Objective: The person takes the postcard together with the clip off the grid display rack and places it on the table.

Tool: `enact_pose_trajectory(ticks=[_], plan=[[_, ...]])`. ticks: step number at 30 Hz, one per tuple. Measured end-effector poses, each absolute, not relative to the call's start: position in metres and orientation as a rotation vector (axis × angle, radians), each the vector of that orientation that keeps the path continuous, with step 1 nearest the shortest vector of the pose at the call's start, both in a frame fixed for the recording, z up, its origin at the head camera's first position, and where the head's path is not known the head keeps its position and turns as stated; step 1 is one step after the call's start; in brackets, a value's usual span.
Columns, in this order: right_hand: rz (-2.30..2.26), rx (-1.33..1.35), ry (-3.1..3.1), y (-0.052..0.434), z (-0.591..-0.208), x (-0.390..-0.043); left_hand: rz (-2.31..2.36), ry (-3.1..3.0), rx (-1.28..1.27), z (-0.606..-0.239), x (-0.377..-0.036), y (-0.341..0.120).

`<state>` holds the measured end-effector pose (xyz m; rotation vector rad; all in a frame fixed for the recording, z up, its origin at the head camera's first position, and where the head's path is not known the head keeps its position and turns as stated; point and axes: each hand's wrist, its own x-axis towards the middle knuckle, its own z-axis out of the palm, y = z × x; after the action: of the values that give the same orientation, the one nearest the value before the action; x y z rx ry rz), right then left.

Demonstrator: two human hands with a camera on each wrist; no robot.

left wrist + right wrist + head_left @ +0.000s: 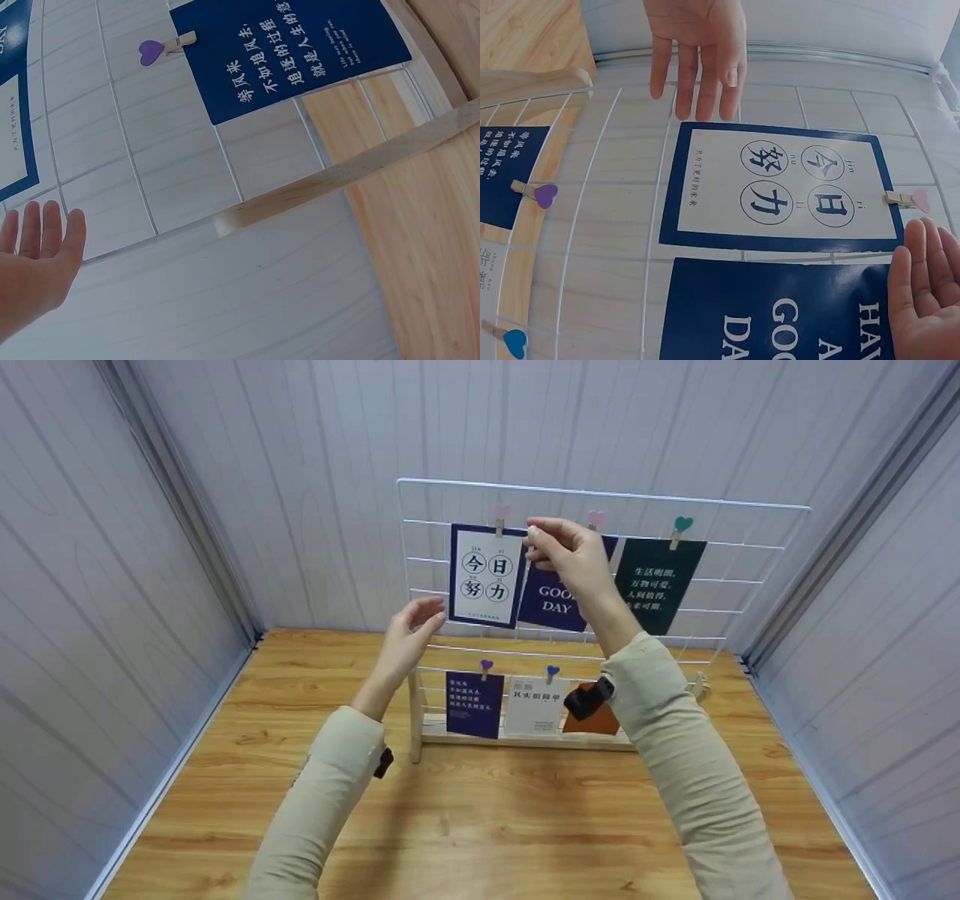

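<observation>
A white card with a dark blue border (486,577) hangs at the upper left of a white wire grid (720,598), held by a pink heart clip (911,200). My left hand (409,639) is beside the card's lower left edge, its fingers extended and nothing in them. Near the card's upper right corner is my right hand (576,561), in front of a blue "GOOD DAY" card (551,598) that it partly covers. In the right wrist view, the fingers of this hand lie loosely extended by the clip, holding nothing.
A dark green card (660,581) hangs at the upper right under a green heart clip (683,523). Lower down hang a blue text card (474,705), a white card (534,706) and an orange card (592,724). The grid's wooden base (517,742) stands on a wood-grain surface (480,825).
</observation>
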<state>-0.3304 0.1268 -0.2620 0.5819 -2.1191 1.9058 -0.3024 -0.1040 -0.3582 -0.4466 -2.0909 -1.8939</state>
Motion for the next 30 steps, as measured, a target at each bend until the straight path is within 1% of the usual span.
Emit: enact_pose_trajectory(ticks=[4,5,9,12,13,15,18,21,24,28,30], plan=[[1.89,0.583,-2.125,0.13,-0.286,-0.376,-1.882,-2.098,-0.435,-0.359,-0.304,-0.103],[1.876,0.577,-2.131,0.129,-0.289,-0.382,-1.88,-2.099,-0.431,-0.359,-0.304,-0.103],[1.918,0.527,-2.161,0.119,-0.277,-0.371,-1.879,-2.116,-0.408,-0.361,-0.306,-0.104],[1.939,0.49,-2.192,0.108,-0.262,-0.349,-1.885,-2.126,-0.401,-0.361,-0.306,-0.104],[1.927,0.496,-2.192,0.106,-0.263,-0.35,-1.89,-2.126,-0.403,-0.36,-0.305,-0.104],[1.924,0.487,-2.209,0.099,-0.25,-0.331,-1.897,-2.126,-0.409,-0.358,-0.305,-0.104],[1.939,0.466,-2.224,0.092,-0.235,-0.313,-1.902,-2.12,-0.427,-0.35,-0.299,-0.102],[1.947,0.449,-2.235,0.088,-0.233,-0.312,-1.902,-2.114,-0.429,-0.341,-0.29,-0.099],[2.002,0.461,-2.216,0.089,-0.246,-0.331,-1.895,-2.104,-0.421,-0.337,-0.284,-0.097],[2.03,0.5,-2.176,0.095,-0.272,-0.371,-1.879,-2.088,-0.418,-0.338,-0.281,-0.095],[2.013,0.511,-2.157,0.097,-0.281,-0.386,-1.882,-2.076,-0.422,-0.34,-0.282,-0.095]])
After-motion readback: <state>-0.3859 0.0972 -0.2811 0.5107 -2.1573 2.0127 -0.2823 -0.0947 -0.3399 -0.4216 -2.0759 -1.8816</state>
